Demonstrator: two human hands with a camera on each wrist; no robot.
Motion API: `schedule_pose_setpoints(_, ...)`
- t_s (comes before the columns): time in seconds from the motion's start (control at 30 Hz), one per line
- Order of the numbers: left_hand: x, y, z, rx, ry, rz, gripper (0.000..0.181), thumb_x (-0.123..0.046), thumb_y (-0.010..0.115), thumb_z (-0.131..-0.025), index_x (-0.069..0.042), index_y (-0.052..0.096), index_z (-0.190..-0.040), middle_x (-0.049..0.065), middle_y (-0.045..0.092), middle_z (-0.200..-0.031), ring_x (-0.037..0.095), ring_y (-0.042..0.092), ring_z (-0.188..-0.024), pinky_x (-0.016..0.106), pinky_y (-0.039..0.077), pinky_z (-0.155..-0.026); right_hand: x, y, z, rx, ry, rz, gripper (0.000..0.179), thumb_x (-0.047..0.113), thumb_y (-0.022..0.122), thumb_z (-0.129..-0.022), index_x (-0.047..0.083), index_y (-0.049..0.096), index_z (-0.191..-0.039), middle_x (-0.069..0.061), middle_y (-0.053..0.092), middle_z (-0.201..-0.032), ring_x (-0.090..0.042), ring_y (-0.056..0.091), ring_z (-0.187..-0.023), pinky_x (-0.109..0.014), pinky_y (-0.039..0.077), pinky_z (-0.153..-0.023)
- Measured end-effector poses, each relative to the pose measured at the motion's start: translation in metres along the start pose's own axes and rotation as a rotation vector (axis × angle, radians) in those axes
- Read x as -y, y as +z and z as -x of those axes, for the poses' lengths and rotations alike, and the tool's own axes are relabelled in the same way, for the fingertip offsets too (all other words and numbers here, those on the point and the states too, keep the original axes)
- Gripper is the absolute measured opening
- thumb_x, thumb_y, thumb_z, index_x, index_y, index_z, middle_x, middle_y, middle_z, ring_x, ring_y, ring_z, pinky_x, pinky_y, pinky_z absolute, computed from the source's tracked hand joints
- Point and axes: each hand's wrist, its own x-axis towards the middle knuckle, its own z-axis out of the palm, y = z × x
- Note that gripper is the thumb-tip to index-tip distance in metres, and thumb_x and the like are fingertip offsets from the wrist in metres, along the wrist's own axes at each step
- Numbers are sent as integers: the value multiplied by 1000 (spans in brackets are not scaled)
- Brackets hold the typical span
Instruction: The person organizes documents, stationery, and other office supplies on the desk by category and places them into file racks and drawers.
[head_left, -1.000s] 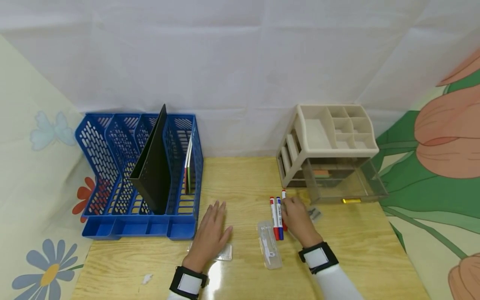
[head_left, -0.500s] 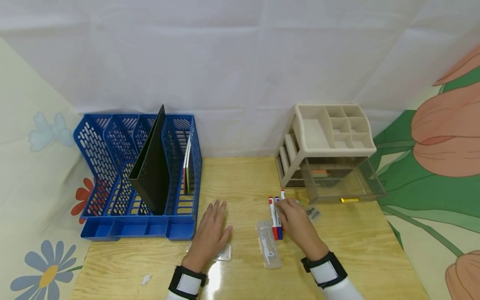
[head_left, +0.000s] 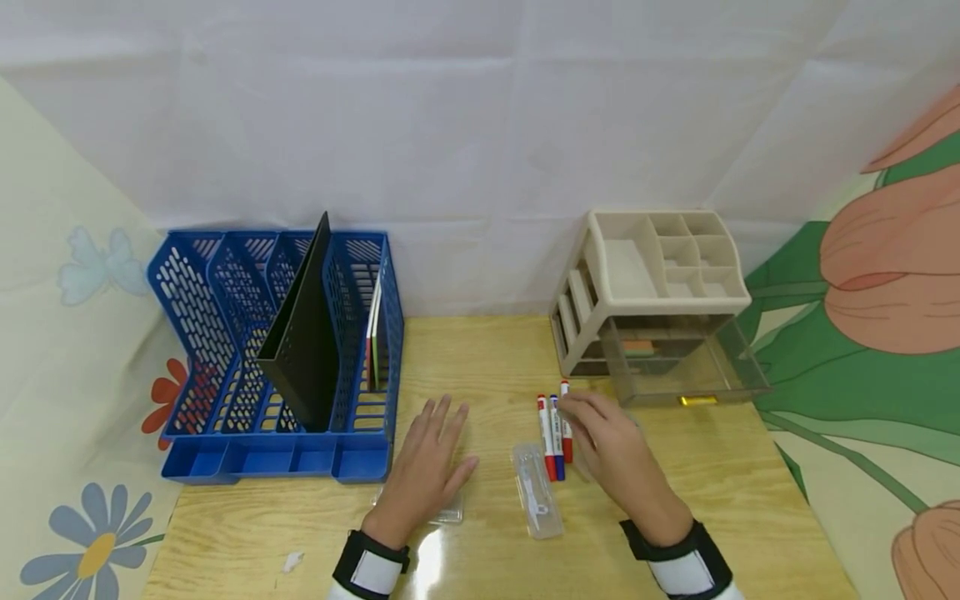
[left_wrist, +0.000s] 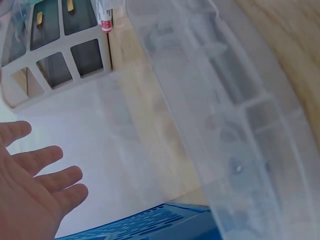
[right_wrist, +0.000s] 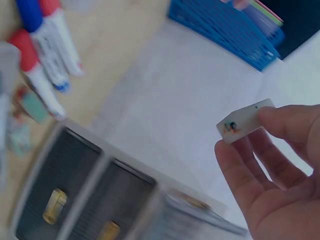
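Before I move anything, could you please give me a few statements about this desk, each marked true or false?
1. The right hand holds a small pale block. True.
2. The left hand is clenched into a fist. False: its fingers are straight.
3. The black folder leans in the blue rack. True.
4. The three markers are all blue. False: only the middle one is; the others are red.
5. The organizer's see-through drawer is pulled out. True.

Head view above, facing forward-down, wrist views close, tilted, all sharing drawer cabinet (head_left: 628, 267)
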Motion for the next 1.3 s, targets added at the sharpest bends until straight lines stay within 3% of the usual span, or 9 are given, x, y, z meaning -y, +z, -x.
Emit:
schedule_pose_setpoints(0.3,3,-4,-2,-7,76,-15,77,-46,59,-90,-10,31,-152,25,37,-152,45,27,-140,64,38,-105,-6,-58,-17,-141,-140,64,28,-5,67,-82,-1,71,-110,-17,68,-112,-31,62,-102,-43,57,-78)
schedule_pose_setpoints(0.53,3,-10,3,31,88,-39,78,-49,59,-90,-13,31,-153,23,35,-154,42,23,-143,63,36,-107,-38,-75,-24,-186,-177,152,40,-17,74,-68,-3,71,-105,-22,68,-107,-35,63,-95,-47,58,-69)
schedule_pose_setpoints(0.9,2,-14,10,60,130,-89,76,-48,56,-91,-13,30,-154,22,36,-153,43,28,-141,60,37,-107,-80,-92,-28,-8,-176,265,41,-15,71,-72,-2,67,-111,-20,67,-105,-35,62,-98,-49,57,-75)
schedule_pose_setpoints(1.1,6,-16,10,61,157,-98,76,-46,60,-89,-13,33,-152,23,37,-153,44,31,-139,60,39,-106,-102,-97,-34,66,-160,313,40,-10,75,-72,1,68,-110,-17,69,-101,-32,64,-90,-48,57,-65)
schedule_pose_setpoints(1.3,11,-18,13,106,166,-122,72,-50,51,-94,-14,31,-153,21,33,-155,43,28,-140,59,37,-108,-121,-99,-39,121,-187,363,36,-6,73,-76,4,66,-110,-15,67,-94,-30,64,-86,-46,56,-59)
